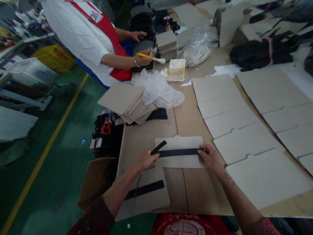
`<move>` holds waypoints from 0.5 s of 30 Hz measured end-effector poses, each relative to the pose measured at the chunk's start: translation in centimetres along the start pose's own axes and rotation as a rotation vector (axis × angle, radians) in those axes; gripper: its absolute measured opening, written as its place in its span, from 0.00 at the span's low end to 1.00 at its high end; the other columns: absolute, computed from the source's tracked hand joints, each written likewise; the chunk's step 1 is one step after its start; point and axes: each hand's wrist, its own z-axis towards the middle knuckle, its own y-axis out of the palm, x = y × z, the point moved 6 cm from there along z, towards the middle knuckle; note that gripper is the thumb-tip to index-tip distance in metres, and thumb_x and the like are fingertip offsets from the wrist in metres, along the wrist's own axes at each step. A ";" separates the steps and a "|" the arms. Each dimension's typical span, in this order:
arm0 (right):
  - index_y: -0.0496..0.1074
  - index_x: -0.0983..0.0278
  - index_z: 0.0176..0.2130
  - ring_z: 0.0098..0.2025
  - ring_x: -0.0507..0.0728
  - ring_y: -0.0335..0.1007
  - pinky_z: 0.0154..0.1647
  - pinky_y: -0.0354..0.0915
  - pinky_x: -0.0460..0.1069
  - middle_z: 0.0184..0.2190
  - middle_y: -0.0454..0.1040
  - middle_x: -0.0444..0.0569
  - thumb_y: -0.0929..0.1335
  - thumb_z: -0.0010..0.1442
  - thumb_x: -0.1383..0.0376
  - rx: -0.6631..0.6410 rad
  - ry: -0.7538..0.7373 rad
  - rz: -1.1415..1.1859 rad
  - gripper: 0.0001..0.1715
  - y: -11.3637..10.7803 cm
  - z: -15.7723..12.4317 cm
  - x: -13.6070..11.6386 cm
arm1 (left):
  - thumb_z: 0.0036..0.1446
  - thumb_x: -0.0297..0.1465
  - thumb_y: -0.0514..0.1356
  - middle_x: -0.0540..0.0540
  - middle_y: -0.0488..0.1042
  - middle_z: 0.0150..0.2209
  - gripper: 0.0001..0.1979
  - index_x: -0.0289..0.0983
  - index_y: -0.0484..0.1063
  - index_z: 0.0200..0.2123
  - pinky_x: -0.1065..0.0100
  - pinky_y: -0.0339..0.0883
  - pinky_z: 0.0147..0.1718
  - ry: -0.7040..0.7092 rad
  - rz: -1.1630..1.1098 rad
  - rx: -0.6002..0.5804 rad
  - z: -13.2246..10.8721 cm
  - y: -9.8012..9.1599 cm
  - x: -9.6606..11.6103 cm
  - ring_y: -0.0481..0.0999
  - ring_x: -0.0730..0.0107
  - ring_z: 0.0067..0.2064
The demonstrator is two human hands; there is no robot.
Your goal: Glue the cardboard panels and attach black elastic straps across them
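Note:
A long black strip [179, 152] lies level across a pale cardboard panel [178, 162] on the table in front of me. My left hand [148, 159] pinches the strip's left end, where a second short black piece [160, 146] sticks up at a slant. My right hand [210, 157] grips the strip's right end between thumb and fingers, at the panel's right edge. Below my left forearm rests another panel [156, 199] with a black strip [146, 189] across it.
Rows of overlapping panels [244, 130] cover the table's right side. A co-worker's hand [144, 57] holds a yellow brush [146, 55] near a glue tray [177, 70]. A stack of boards [124, 99] and a plastic bag [161, 91] stand at the left; a carton [95, 178] is below the edge.

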 end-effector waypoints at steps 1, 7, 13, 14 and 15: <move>0.74 0.60 0.41 0.29 0.55 0.66 0.32 0.61 0.50 0.26 0.70 0.42 0.68 0.51 0.52 0.001 -0.002 -0.008 0.20 0.1 0.0 0.0 | 0.54 0.41 0.56 0.48 0.73 0.25 0.14 0.36 0.74 0.29 0.68 0.58 0.29 -0.002 0.008 0.008 0.1 0.0 0.0 0.69 0.68 0.28; 0.74 0.60 0.42 0.31 0.56 0.68 0.35 0.62 0.51 0.29 0.73 0.44 0.68 0.53 0.54 0.019 -0.002 -0.051 0.19 0.4 0.2 0.0 | 0.55 0.41 0.56 0.49 0.73 0.26 0.14 0.37 0.71 0.27 0.68 0.58 0.31 0.003 0.042 0.036 0.1 0.1 0.4 0.71 0.67 0.30; 0.73 0.60 0.43 0.32 0.56 0.70 0.36 0.63 0.51 0.30 0.73 0.44 0.68 0.54 0.54 0.026 -0.005 -0.074 0.18 0.4 0.2 0.1 | 0.56 0.41 0.55 0.49 0.74 0.27 0.14 0.37 0.73 0.30 0.68 0.59 0.33 0.005 0.041 0.043 0.0 0.2 0.7 0.73 0.65 0.32; 0.73 0.60 0.43 0.32 0.56 0.69 0.35 0.63 0.51 0.30 0.73 0.44 0.68 0.54 0.54 0.029 -0.005 -0.077 0.18 0.5 0.2 0.1 | 0.57 0.41 0.55 0.48 0.74 0.27 0.14 0.37 0.73 0.31 0.68 0.60 0.33 0.005 0.040 0.044 0.0 0.2 0.7 0.73 0.65 0.32; 0.73 0.60 0.43 0.32 0.56 0.69 0.35 0.63 0.51 0.30 0.73 0.44 0.68 0.54 0.54 0.032 -0.004 -0.082 0.18 0.5 0.2 0.1 | 0.57 0.41 0.55 0.48 0.74 0.27 0.14 0.37 0.73 0.32 0.68 0.60 0.33 0.005 0.041 0.045 0.1 0.3 0.7 0.73 0.65 0.32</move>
